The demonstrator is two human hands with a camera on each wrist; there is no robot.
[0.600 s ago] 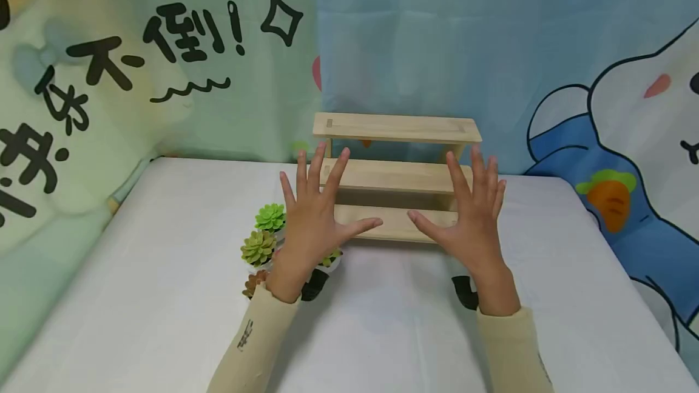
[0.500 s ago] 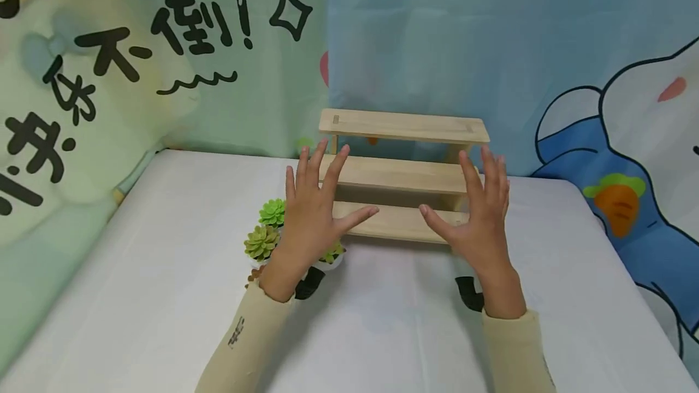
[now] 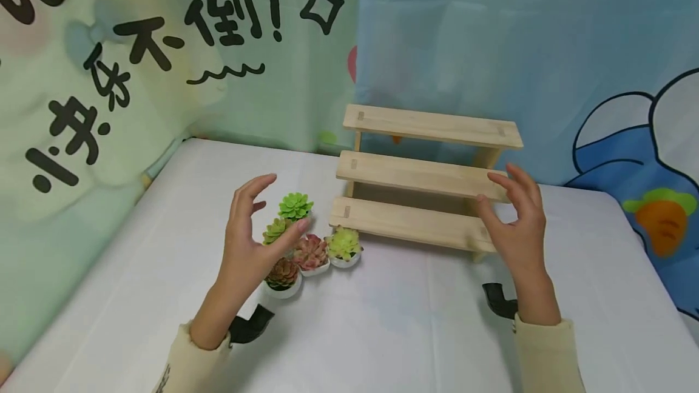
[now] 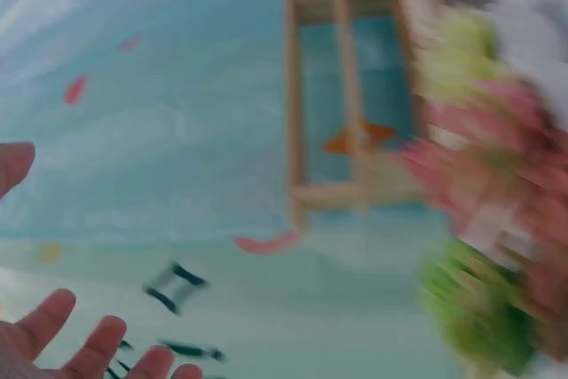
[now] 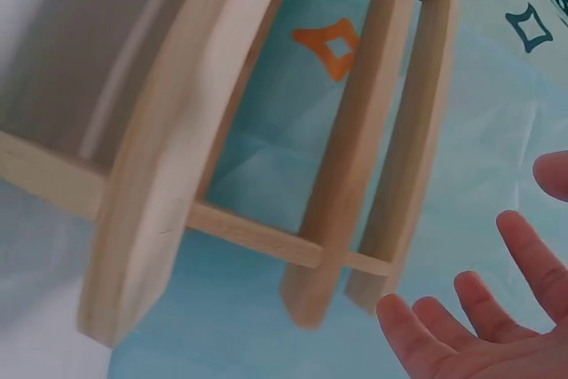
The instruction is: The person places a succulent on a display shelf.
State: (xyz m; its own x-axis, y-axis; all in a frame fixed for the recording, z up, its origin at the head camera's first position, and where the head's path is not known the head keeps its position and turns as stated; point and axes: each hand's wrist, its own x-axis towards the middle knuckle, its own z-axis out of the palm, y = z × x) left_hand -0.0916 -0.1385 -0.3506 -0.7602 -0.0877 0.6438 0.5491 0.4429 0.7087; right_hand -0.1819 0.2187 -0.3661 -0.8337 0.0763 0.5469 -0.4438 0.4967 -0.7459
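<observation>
A pale wooden three-step shelf (image 3: 426,174) stands at the back of the white table (image 3: 415,332). Several small potted succulents (image 3: 311,250) cluster at its left front corner, green, pink and brown. My left hand (image 3: 256,217) hovers just left of and above them, fingers loosely curved, holding nothing. My right hand (image 3: 499,193) is at the right end of the middle step, fingers relaxed and empty; contact with the wood is unclear. The left wrist view is blurred, showing the fingertips (image 4: 71,343) and the succulents (image 4: 488,219). The right wrist view shows the shelf (image 5: 266,148) and the fingers (image 5: 479,326).
A cartoon-printed cloth backdrop (image 3: 164,77) hangs close behind the shelf and along the left side. The table's left edge (image 3: 109,247) runs beside the backdrop. Black wrist mounts (image 3: 248,326) sit under both forearms.
Both hands were spread flat over the shelf. The left one has swung left to the succulents and turned edgewise; the right one has moved to the shelf's right end with fingers curved.
</observation>
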